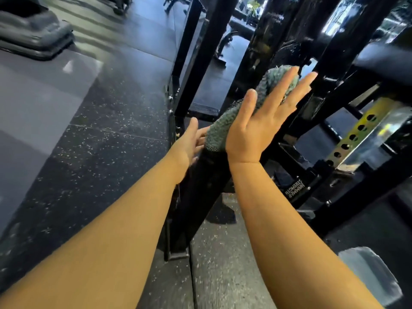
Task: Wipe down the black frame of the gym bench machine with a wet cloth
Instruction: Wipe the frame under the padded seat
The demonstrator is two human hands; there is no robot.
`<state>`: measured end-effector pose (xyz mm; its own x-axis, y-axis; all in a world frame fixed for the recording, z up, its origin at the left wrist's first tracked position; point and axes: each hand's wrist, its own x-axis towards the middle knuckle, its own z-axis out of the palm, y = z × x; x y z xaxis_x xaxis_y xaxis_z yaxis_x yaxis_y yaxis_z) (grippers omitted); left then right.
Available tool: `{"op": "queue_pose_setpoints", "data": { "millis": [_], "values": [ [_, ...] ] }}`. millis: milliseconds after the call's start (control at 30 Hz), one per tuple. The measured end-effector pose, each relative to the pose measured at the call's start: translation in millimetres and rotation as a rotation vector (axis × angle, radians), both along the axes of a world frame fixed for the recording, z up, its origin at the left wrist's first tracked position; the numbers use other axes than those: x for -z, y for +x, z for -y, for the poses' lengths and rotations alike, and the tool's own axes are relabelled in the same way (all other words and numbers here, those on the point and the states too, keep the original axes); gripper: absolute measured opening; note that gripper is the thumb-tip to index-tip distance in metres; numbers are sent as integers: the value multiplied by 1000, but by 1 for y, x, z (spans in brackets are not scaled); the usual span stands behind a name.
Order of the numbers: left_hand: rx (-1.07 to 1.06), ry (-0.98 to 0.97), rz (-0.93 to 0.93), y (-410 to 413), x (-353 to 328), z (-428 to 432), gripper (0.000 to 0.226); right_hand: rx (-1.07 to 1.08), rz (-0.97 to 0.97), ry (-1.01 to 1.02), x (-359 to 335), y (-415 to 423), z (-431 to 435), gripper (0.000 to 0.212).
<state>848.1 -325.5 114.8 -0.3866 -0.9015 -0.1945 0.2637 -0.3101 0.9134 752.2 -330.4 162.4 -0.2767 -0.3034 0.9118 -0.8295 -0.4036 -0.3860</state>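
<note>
The fingers [287, 85] of the right hand [258, 128] are straight and spread apart, pressing flat on a grey-green cloth [227, 128] with a nubby, towel-like weave. The cloth is bunched lengthwise and lies along a slanted black bar of the frame [196, 192], with its upper end showing past the fingertips and its lower end at the heel of the palm. The bar is glossy, square in section, and runs from a foot on the floor up toward the uprights of the machine; faint pale flecks and smears show on its paint. The left hand [189, 143] sits on the other side of the same bar, just below the lower end of the cloth, with its fingers loosely extended and lightly curved against the bar; whether they touch the cloth cannot be told. Both forearms are bare and reach forward from the bottom corners of the view, the right wrist bent back so the palm faces the bar. Right of the bar stands a yellow plate with a row of holes [356, 134], and under everything lies a speckled black rubber floor [100, 152].
</note>
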Motion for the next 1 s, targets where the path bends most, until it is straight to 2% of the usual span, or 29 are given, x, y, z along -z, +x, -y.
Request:
{"op": "queue_pose_setpoints", "data": {
  "millis": [100, 200, 267, 333, 400, 467, 533, 600, 667, 733, 767, 833, 933, 1000],
  "values": [
    [-11, -29, 28, 4, 16, -2, 65, 11, -54, 153, 65, -2, -20, 57],
    [29, 17, 161, 10, 30, -6, 70, 41, -36, 418, 147, 2, -59, 59],
    [40, 50, 221, 12, 32, -8, 68, 37, 25, 497, 166, 6, -69, 62],
    [-5, 10, 195, 14, 21, -6, 64, -1, 88, 414, 139, 8, -53, 62],
    [-84, -78, 160, 15, -3, -1, 58, -14, 94, 243, 74, 6, -27, 61],
    [-136, -160, 117, 11, -28, 1, 53, 6, 55, 109, 13, 0, -7, 58],
    [-154, -238, 94, 7, -43, -1, 50, 1, -67, 63, -2, -4, -5, 55],
    [-169, -321, 85, 1, -51, -4, 43, -65, -191, 109, 27, -14, -17, 52],
    [-249, -385, 103, -4, -59, -7, 32, -150, -228, 251, 69, -30, -36, 52],
    [-366, -380, 124, -4, -65, -8, 30, -246, -157, 443, 86, -38, -56, 56],
    [-386, -347, 110, 0, -72, -8, 31, -277, -128, 459, 82, -39, -63, 60],
    [-268, -310, 99, 13, -83, -11, 35, -270, -39, 403, 58, -41, -78, 58],
    [248, -439, 392, 32, -103, -20, 38, -236, 140, 371, 1, -43, -92, 32],
    [530, -538, 549, 32, -116, -32, 48, -217, 264, 417, -29, -50, -93, 25]
  ]
}}
